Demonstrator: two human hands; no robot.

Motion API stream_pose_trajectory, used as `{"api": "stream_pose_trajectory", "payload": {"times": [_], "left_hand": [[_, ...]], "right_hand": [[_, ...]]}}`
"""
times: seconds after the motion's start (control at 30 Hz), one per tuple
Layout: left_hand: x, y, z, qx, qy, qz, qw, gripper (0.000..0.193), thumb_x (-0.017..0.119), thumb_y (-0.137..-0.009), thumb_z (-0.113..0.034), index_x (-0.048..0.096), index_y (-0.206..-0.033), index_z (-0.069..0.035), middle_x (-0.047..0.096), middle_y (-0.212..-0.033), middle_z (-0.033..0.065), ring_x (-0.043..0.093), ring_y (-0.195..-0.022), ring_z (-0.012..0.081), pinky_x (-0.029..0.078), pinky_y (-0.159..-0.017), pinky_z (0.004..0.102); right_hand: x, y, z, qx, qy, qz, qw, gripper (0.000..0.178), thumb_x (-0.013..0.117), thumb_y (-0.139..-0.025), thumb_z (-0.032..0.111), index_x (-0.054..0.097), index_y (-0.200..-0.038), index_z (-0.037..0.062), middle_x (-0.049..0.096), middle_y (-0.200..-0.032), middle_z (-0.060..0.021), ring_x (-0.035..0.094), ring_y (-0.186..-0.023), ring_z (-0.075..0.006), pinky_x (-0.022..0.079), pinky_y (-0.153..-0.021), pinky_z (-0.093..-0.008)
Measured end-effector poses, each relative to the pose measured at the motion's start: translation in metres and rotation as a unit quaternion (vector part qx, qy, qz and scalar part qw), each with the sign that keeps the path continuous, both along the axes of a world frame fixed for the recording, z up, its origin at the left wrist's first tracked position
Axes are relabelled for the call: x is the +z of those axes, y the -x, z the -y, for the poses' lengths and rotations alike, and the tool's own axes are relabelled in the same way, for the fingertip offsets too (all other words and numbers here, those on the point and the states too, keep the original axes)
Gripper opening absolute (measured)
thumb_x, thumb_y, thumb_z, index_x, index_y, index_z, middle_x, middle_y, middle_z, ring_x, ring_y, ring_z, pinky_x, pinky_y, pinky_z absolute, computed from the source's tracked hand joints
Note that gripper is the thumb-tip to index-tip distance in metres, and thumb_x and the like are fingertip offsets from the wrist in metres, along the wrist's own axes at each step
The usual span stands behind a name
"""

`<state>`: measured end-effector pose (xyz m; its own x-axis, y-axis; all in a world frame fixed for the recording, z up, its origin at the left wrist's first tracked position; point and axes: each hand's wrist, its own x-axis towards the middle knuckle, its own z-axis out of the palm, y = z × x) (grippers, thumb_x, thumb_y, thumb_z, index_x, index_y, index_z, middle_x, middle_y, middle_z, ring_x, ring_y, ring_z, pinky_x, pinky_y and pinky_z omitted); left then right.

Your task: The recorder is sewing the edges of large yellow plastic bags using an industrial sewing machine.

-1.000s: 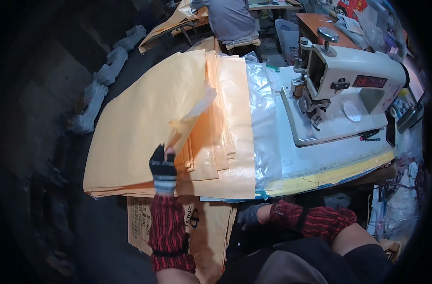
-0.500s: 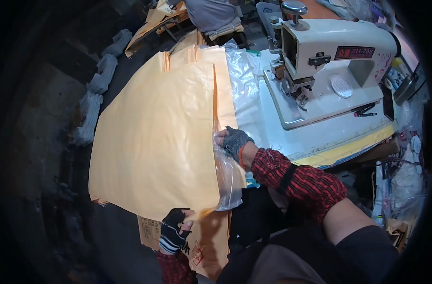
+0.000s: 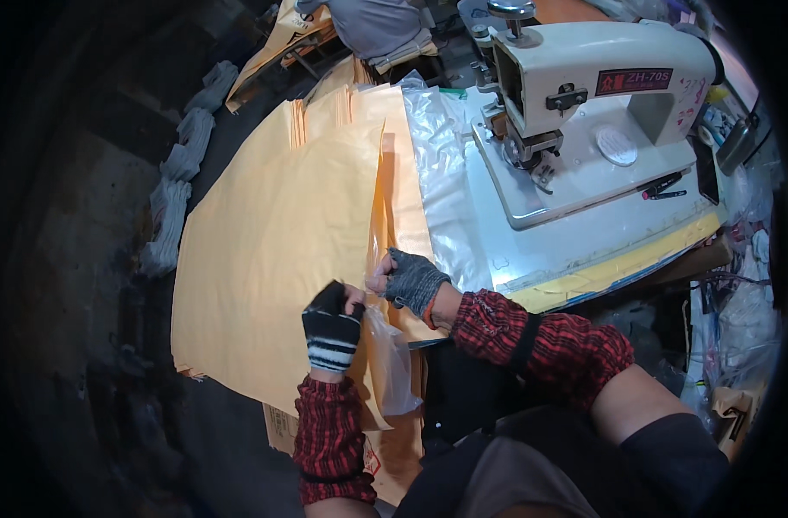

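A large tan paper sack [image 3: 264, 259] lies on top of a stack of similar sacks [image 3: 321, 116], its right edge lifted at the mouth. From that mouth a clear plastic liner [image 3: 392, 371] sticks out and hangs toward me. My left hand [image 3: 332, 326], in a black fingerless glove with white stripes, is closed at the sack's lifted edge, its fingertips pinching there. Close beside it, my right hand [image 3: 411, 283], in a grey fingerless glove, is closed on the liner at the mouth. Part of the liner is hidden inside the sack.
To the right, a white sewing machine [image 3: 601, 95] stands on a white table [image 3: 515, 259] with a yellow front edge. Clear plastic sheets [image 3: 446, 173] lie between it and the stack. A black pen [image 3: 666, 195] and a dark bottle [image 3: 739, 147] are nearby. Someone in grey [image 3: 377, 30] sits at the back.
My left hand has moved up from the sack's lower corner to the middle of its mouth edge. My right hand has shifted slightly left and down with the liner. The mouth edge stands more lifted.
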<state>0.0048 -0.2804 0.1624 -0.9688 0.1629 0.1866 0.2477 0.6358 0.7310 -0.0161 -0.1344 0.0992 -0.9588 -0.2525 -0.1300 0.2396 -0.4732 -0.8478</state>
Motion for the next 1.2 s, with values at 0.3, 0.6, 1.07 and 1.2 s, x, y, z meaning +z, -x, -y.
{"api": "stream_pose_trajectory", "payload": {"times": [0.3,0.6,1.07,1.2], "left_hand": [[0.041,0.017,0.025,0.096,-0.079,-0.01,0.992,0.018,0.051,-0.088,-0.011,0.048,-0.072,-0.004,0.049,-0.064,0.001,0.049,-0.059,0.0097,0.043,-0.055,0.0243],[-0.012,0.009,0.031,0.008,0.093,0.084,0.992,0.015,0.068,-0.074,-0.014,0.059,-0.081,-0.003,0.057,-0.067,0.0079,0.056,-0.06,0.019,0.046,-0.058,0.0281],[-0.015,-0.044,0.042,0.068,0.329,-0.15,0.93,0.031,0.07,-0.068,-0.02,0.062,-0.092,-0.003,0.062,-0.088,0.0149,0.06,-0.083,0.0336,0.048,-0.076,0.0393],[0.016,-0.032,0.067,0.119,0.121,-0.04,0.985,0.018,0.065,-0.079,-0.014,0.062,-0.085,0.003,0.064,-0.076,0.0141,0.06,-0.068,0.0167,0.048,-0.064,0.029]], "right_hand": [[-0.026,-0.015,-0.007,-0.005,-0.172,-0.101,0.98,0.025,0.065,-0.08,0.018,0.058,-0.098,0.0036,0.057,-0.083,-0.0031,0.055,-0.073,-0.0101,0.047,-0.068,-0.0245],[-0.014,-0.024,-0.004,0.082,-0.118,-0.149,0.978,0.041,0.058,-0.083,0.015,0.052,-0.122,0.006,0.06,-0.098,-0.0018,0.052,-0.078,-0.0109,0.046,-0.075,-0.0251],[-0.002,-0.024,-0.018,0.049,0.084,0.008,0.995,0.02,0.053,-0.087,0.012,0.057,-0.104,0.0007,0.053,-0.079,0.0006,0.046,-0.066,-0.0051,0.04,-0.058,-0.0182],[-0.033,-0.023,-0.031,0.02,0.073,0.067,0.995,0.019,0.054,-0.086,0.013,0.059,-0.102,0.0026,0.05,-0.071,0.0027,0.045,-0.06,-0.0053,0.038,-0.051,-0.0177]]}}
